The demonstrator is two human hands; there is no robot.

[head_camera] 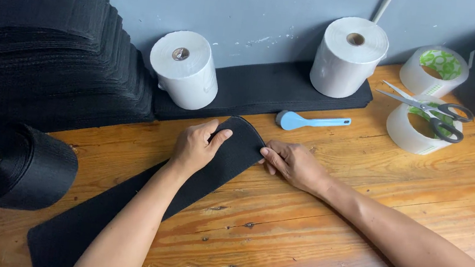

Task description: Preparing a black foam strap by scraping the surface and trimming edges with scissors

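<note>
On the wooden desk (pixel 326 199) the left hand (pixel 195 146) presses flat, fingers released, on a black fabric strip (pixel 119 209); the right hand (pixel 293 164) pinches its rounded end, near a blue spatula (pixel 310 122)

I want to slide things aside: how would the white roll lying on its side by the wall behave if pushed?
The white roll lies on its round side, so it would probably roll. The black strip under it may slow it.
</note>
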